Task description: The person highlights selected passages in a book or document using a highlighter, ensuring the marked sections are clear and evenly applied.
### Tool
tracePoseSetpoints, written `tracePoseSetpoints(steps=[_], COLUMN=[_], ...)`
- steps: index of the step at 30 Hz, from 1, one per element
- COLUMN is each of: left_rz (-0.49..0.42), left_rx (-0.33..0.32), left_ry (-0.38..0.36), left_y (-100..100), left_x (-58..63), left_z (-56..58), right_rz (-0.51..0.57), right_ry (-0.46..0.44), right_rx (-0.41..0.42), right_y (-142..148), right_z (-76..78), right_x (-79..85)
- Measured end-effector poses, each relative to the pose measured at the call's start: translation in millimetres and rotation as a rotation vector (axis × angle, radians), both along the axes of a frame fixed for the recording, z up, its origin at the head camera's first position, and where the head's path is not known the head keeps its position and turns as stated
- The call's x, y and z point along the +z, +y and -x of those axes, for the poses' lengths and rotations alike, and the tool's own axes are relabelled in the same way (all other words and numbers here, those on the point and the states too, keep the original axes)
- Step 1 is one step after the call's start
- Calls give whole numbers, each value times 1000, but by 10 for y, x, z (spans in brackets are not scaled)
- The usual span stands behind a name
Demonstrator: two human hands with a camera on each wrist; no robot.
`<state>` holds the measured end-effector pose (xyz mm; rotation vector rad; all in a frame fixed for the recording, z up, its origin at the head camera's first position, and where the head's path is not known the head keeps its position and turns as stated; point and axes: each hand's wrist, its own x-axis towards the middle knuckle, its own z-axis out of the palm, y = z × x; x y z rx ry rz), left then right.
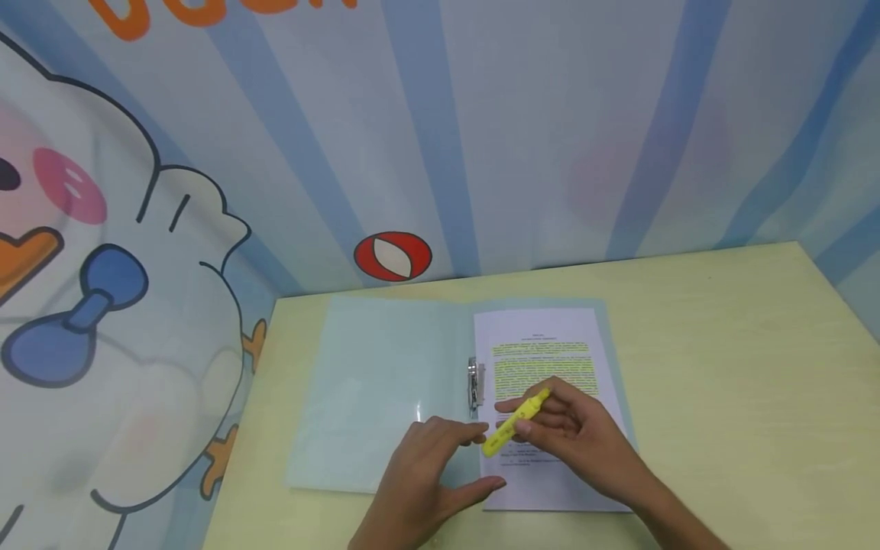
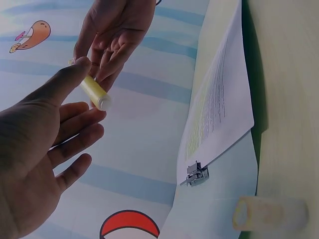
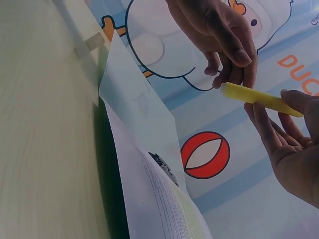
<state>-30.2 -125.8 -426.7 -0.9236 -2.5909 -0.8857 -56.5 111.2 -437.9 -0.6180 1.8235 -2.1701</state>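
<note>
A yellow highlighter (image 1: 517, 422) is pinched between the thumb and fingers of my right hand (image 1: 584, 439), slanted above the printed sheets (image 1: 536, 489). My left hand (image 1: 422, 477) stands close to the highlighter's lower end, thumb and fingers spread apart and holding nothing. In the right wrist view, the left fingertips hang just by the pale end of the highlighter (image 3: 261, 98). Yellow marking covers the upper paragraphs of the top sheet; my right hand hides part of the lower text. The sheets lie in an open light-blue folder (image 1: 385, 382).
A metal clip (image 1: 473, 386) sits at the folder's spine, beside the sheets. The folder lies on a pale wooden table (image 1: 742, 382) against a wall with cartoon print (image 1: 550, 137). In the left wrist view, a blurred pale cylinder (image 2: 269, 214) stands near the folder's edge.
</note>
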Motion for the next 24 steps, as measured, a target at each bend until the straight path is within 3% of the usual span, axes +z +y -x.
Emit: tracePoseSetpoints(steps=[6,24], left_rz=[-51,-122], left_rx=[6,29], left_ry=[88,161], left_y=[46,137], left_x=[8,97], left_z=[38,61], right_rz=[33,116], right_ry=[-29,3], right_rx=[1,11], right_y=[-34,-160], right_z=[-13,-74], right_x=[17,141])
